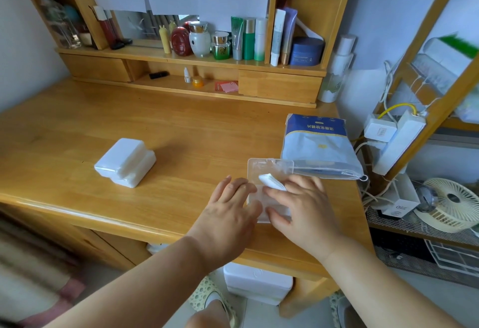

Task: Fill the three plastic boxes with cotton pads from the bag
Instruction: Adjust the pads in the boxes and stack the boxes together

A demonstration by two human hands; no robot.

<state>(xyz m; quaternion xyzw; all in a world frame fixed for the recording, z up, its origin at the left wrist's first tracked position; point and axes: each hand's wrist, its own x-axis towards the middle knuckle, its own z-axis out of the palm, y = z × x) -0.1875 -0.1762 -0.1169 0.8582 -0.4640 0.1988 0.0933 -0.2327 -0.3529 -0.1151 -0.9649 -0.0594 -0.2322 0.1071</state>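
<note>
one head-worn wide view looks forward and down, close over the wooden desk (pixel 155 125).

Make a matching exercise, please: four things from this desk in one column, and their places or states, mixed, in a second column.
Things:
1. blue bag
2. two white boxes
3. clear box
4. orange jar

Places or states:
A. stacked, on the left of the desk
B. on the low shelf at the back
C. lying flat near the right edge
D. open, under both hands

Pairs: 1-C, 2-A, 3-D, 4-B
</note>
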